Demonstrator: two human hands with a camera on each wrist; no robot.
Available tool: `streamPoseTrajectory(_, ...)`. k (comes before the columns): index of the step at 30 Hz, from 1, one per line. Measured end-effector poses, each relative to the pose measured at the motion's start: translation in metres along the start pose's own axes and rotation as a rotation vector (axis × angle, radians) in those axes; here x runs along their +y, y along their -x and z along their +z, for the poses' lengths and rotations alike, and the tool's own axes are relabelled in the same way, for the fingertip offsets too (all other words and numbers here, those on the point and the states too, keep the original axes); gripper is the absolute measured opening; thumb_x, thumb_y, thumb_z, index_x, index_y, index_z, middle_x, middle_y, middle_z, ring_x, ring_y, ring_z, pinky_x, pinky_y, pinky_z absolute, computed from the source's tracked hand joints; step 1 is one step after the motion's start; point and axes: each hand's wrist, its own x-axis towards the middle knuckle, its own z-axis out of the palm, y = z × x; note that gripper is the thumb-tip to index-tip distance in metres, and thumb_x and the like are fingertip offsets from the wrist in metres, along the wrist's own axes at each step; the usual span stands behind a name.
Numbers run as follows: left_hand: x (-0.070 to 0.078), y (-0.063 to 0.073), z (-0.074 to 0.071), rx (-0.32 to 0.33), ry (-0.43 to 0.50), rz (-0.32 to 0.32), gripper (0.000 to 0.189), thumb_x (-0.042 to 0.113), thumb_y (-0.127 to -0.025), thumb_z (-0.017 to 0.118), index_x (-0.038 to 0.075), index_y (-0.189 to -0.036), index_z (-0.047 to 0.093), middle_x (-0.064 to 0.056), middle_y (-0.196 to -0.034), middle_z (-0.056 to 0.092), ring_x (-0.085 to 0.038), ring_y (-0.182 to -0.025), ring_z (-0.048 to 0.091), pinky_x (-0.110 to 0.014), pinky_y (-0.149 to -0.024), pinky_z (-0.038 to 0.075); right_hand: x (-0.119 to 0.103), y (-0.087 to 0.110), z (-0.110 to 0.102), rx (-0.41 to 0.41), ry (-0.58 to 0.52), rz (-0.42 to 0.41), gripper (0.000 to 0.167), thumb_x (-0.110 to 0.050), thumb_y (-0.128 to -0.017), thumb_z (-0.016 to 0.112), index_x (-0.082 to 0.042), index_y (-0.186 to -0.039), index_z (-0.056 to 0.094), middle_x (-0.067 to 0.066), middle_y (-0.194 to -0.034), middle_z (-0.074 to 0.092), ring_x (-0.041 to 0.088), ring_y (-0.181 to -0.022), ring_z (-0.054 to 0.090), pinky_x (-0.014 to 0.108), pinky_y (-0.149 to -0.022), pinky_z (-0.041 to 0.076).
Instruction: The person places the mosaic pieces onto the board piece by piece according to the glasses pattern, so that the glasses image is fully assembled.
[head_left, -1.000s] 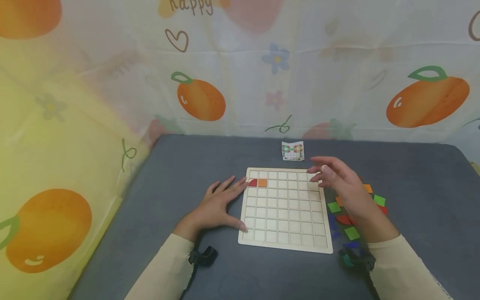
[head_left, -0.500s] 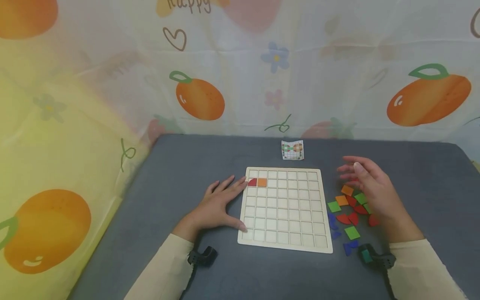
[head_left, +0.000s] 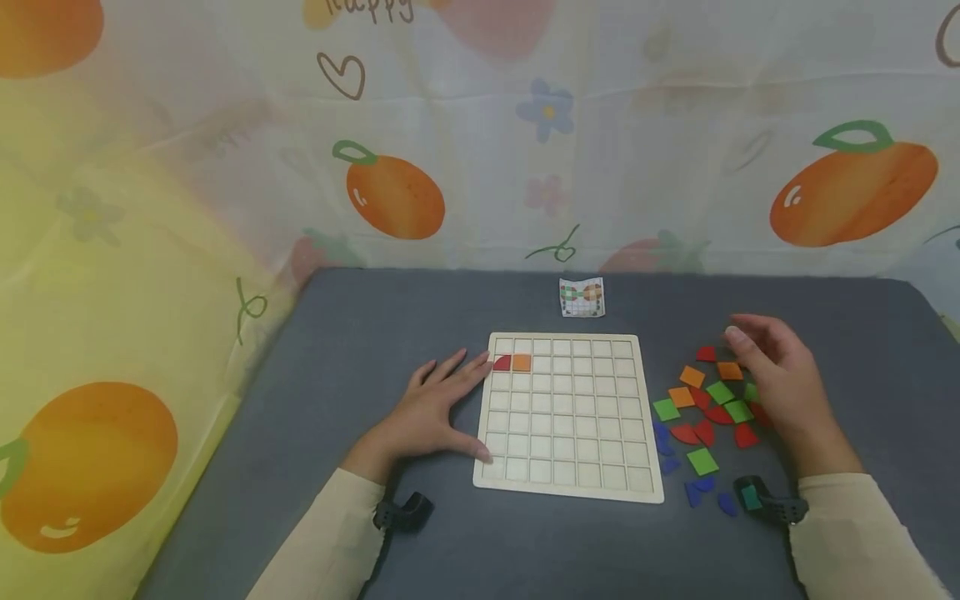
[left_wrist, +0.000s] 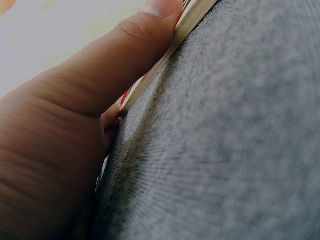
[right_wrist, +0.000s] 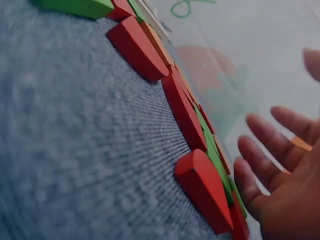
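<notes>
Grid board (head_left: 567, 415) sits mid-bench (head_left: 435, 308), and in its second row from the far side, left end, there's a red piece (head_left: 502, 363) right next to an orange square (head_left: 521, 362). Left hand (head_left: 423, 417) has its fingers spread, touching the board's left edge. Right hand (head_left: 780, 379) is out toward the bench's right edge, fingers loosely bent and apart, by the loose pieces (head_left: 720, 392). Little pattern card (head_left: 582, 297) lies near the bench's far edge.
</notes>
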Motion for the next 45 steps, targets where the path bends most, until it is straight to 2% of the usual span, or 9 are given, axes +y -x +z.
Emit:
streamPoseTrajectory(2,0.000,0.000,0.000,-0.002,0.004,-0.003,0.133,0.075,-0.071,0.092,0.025,-0.175,0.028,0.009,-0.180,0.019,-0.023,-0.166,0.005,-0.064,-0.125,0.000,0.003,0.001,-0.001,0.000,0.063,0.032,0.052,-0.033,-0.115,0.060,-0.003,-0.157,0.054,-0.010,-0.126,0.063,0.003,-0.110,0.057,0.014,-0.085,0.042)
streamPoseTrajectory(5,0.000,0.000,0.001,-0.005,0.003,-0.011,0.133,0.075,-0.071,0.092,0.026,-0.175,0.028,0.010,-0.179,0.019,-0.023,-0.166,0.005,-0.064,-0.125,0.000,0.007,0.002,0.001,-0.043,0.157,0.073,0.063,-0.038,-0.113,0.063,-0.001,-0.162,0.048,0.009,-0.138,0.062,0.016,-0.116,0.058,0.023,-0.085,0.045)
streamPoseTrajectory(9,0.000,0.000,0.000,-0.004,-0.005,-0.012,0.133,0.076,-0.070,0.092,0.026,-0.175,0.027,0.010,-0.179,0.019,-0.022,-0.166,0.005,-0.063,-0.125,0.000,0.009,0.000,0.004,-0.116,0.241,0.072,0.066,-0.033,-0.112,0.065,0.000,-0.165,0.042,0.030,-0.151,0.055,0.047,-0.127,0.056,0.051,-0.093,0.050)
streamPoseTrajectory(12,0.000,0.000,0.000,-0.002,-0.009,-0.009,0.133,0.075,-0.070,0.092,0.025,-0.175,0.027,0.009,-0.180,0.019,-0.022,-0.166,0.005,-0.064,-0.125,0.000,0.010,-0.001,0.006,-0.152,0.269,0.047,0.060,-0.021,-0.112,0.065,0.002,-0.164,0.044,0.032,-0.151,0.055,0.054,-0.130,0.053,0.064,-0.094,0.047)
streamPoseTrajectory(23,0.000,0.000,-0.001,0.001,-0.013,-0.001,0.132,0.076,-0.071,0.092,0.025,-0.175,0.028,0.008,-0.180,0.020,-0.024,-0.166,0.007,-0.064,-0.125,0.001,0.012,-0.001,0.009,-0.147,0.319,-0.001,0.039,-0.007,-0.110,0.066,0.005,-0.147,0.061,0.029,-0.140,0.057,0.050,-0.122,0.057,0.063,-0.094,0.047)
streamPoseTrajectory(30,0.000,0.000,-0.001,0.004,-0.006,0.000,0.132,0.075,-0.071,0.092,0.024,-0.175,0.029,0.007,-0.179,0.021,-0.025,-0.166,0.007,-0.064,-0.125,0.001,0.010,-0.002,0.011,-0.081,0.355,-0.048,0.035,0.000,-0.103,0.075,0.005,-0.137,0.068,0.022,-0.122,0.059,0.039,-0.105,0.059,0.034,-0.083,0.045)
streamPoseTrajectory(33,0.000,0.000,-0.001,0.006,-0.005,0.002,0.132,0.075,-0.070,0.092,0.024,-0.175,0.029,0.007,-0.179,0.021,-0.026,-0.166,0.007,-0.065,-0.125,0.001,0.009,-0.002,0.011,-0.073,0.376,-0.042,0.027,-0.002,-0.103,0.075,0.004,-0.130,0.072,0.016,-0.111,0.061,0.033,-0.097,0.059,0.029,-0.076,0.043)
streamPoseTrajectory(39,0.000,0.000,-0.001,0.006,-0.005,0.001,0.133,0.076,-0.070,0.092,0.024,-0.175,0.029,0.008,-0.179,0.021,-0.025,-0.166,0.007,-0.064,-0.125,0.001,0.009,-0.001,0.010,-0.079,0.379,-0.049,0.023,-0.002,-0.104,0.074,0.004,-0.126,0.073,0.017,-0.112,0.059,0.034,-0.098,0.060,0.030,-0.078,0.044)
streamPoseTrajectory(45,0.000,0.000,-0.001,0.002,-0.007,-0.005,0.133,0.076,-0.070,0.092,0.025,-0.175,0.028,0.009,-0.179,0.020,-0.024,-0.166,0.006,-0.064,-0.125,0.002,0.008,-0.001,0.010,-0.063,0.365,-0.057,0.030,0.002,-0.103,0.072,0.006,-0.132,0.069,0.024,-0.122,0.058,0.039,-0.103,0.058,0.044,-0.085,0.045)
